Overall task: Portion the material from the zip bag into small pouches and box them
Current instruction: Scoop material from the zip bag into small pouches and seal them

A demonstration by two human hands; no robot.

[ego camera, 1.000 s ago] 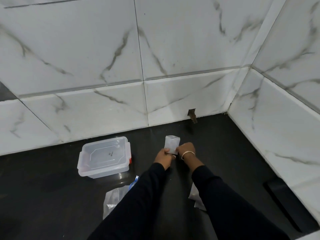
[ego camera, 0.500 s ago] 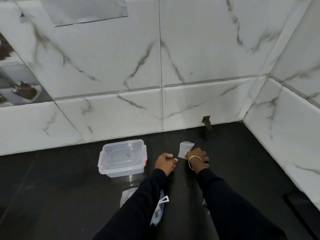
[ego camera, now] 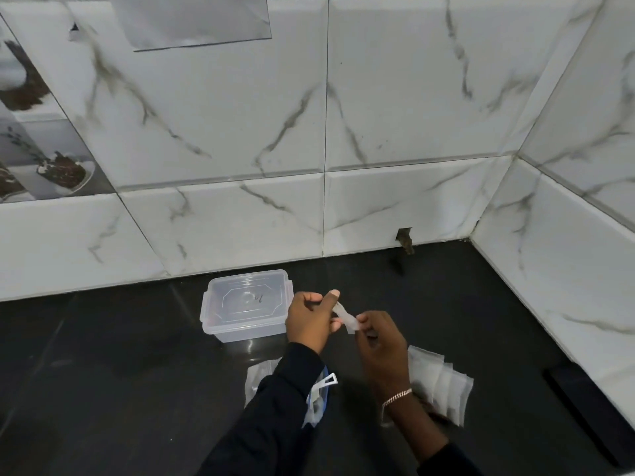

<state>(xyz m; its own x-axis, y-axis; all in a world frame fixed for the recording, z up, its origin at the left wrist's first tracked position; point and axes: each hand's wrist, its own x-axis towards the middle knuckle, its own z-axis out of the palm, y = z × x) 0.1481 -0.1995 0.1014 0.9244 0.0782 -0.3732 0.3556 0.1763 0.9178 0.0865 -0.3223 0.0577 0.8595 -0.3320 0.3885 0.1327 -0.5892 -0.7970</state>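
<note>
Left hand [ego camera: 311, 321] and right hand [ego camera: 379, 338] are both pinching one small translucent plastic pouch [ego camera: 346, 318] — each gripping an opposite end, above the black glossy counter [ego camera: 120, 389]. Left of the grip, the clear lidded plastic box [ego camera: 245, 304] is sitting closed. Below it, the blue-topped zip bag [ego camera: 318, 400]; lower right, a fanned stack of empty pouches [ego camera: 443, 383].

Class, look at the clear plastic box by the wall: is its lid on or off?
On. The clear plastic box has its lid seated flat across the rim, side clips down.
</note>
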